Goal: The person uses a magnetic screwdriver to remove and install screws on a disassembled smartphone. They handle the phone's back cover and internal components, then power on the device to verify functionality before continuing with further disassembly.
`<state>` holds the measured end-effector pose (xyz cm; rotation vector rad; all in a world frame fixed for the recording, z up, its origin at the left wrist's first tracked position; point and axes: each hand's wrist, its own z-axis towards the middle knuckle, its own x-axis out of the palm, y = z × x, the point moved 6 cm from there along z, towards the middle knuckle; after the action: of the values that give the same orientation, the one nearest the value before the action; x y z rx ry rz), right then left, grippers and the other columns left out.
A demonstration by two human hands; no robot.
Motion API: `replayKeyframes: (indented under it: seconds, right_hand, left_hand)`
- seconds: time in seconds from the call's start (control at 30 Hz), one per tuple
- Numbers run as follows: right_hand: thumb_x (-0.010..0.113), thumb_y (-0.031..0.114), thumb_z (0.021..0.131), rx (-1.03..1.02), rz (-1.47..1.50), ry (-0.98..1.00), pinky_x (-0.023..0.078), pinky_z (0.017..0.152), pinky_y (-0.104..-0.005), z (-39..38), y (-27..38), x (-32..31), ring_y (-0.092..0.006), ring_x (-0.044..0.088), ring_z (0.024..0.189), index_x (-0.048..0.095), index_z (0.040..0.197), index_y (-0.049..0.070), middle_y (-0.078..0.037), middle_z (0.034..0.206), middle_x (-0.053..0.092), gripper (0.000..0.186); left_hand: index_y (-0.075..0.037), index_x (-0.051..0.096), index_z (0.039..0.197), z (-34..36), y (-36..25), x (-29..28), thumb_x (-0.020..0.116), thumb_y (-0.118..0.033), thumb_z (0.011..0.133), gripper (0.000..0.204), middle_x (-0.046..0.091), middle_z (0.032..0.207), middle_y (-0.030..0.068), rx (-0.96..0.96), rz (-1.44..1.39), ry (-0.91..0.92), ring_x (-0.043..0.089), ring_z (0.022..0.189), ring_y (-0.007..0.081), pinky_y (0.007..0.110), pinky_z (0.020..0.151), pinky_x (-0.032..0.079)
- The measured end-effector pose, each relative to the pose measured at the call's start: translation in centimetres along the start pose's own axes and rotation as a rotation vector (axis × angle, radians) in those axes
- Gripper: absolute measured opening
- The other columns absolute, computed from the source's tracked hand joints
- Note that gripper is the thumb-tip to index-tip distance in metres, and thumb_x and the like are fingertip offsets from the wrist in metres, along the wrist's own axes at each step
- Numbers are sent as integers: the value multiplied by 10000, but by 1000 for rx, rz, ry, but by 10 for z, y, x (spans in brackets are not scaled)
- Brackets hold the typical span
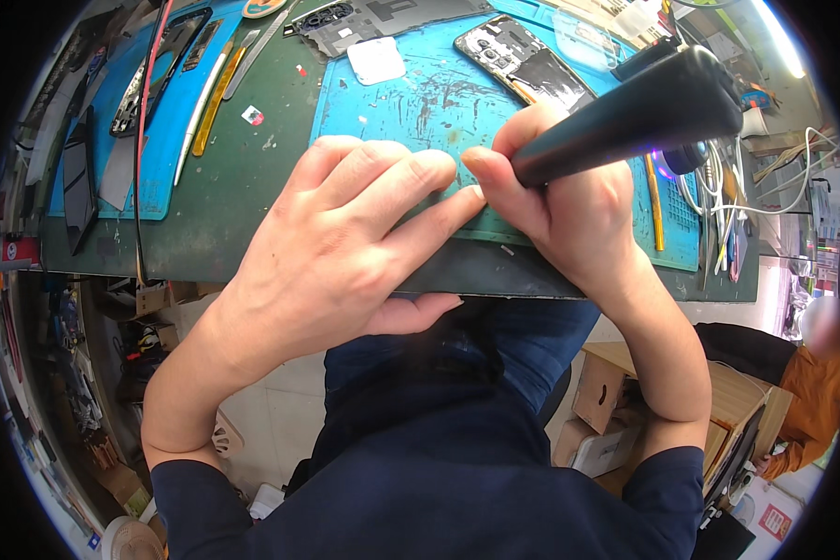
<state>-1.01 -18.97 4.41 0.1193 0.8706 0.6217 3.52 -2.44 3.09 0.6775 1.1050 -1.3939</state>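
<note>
My left hand (336,229) reaches over the near edge of the blue work mat (420,107). Its fingers are bent but spread, and the thumb stands well away from them. The left index fingertip comes close under my right thumb. My right hand (579,210) is closed, thumb and index finger around the lower end of a thick black cylindrical tool (630,117), which slants up to the right, close to the camera. Its exact kind and tip are hidden. Whatever may lie beneath the hands is covered by them.
An opened phone (523,61) lies behind my right hand, near a white square piece (376,61). On the left, a second blue mat (168,121) bears phone parts, beside a yellow pry tool (217,98). White cables (714,173) bundle at right. Another person's orange sleeve (812,411) shows lower right.
</note>
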Motion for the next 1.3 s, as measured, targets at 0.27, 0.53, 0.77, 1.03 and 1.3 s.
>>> replayKeyframes:
  seconds: [0.27,0.53,0.77,1.03,1.3]
  right_hand:
    - [862,170,974,-23,-18,4,447,540,-323,2,2,0,-188,587,595,656,828,29,-57,757,659,289]
    - [863,172,975,-29,-13,1,449,535,-322,1,2,-1,-190,587,584,659,834,25,-58,749,658,288]
    - [864,181,976,-26,-2,-2,451,533,-320,2,3,-1,-187,587,582,670,848,26,-55,740,652,279]
    - [864,187,976,-18,4,-11,451,531,-321,2,2,-1,-190,588,579,664,837,32,-55,737,653,289]
    - [865,175,976,-14,-4,8,450,530,-311,1,2,0,-179,585,579,663,851,29,-51,747,655,279]
  left_hand:
    - [-84,753,1279,0,0,-1,922,-358,671,688,616,1313,73,8,-5,-11,585,1198,317,503,1056,471]
    - [-83,756,1268,0,1,0,931,-348,654,691,616,1315,72,5,-16,-17,587,1201,315,501,1057,472]
    - [-85,757,1261,0,0,-1,932,-351,657,683,617,1310,74,8,-6,-18,587,1203,317,504,1056,474]
    - [-84,757,1261,0,0,0,930,-356,662,680,616,1311,74,5,-7,-15,587,1203,318,504,1057,474]
    - [-84,756,1265,0,1,0,923,-363,674,675,616,1315,76,9,-4,-12,586,1203,320,503,1056,474]
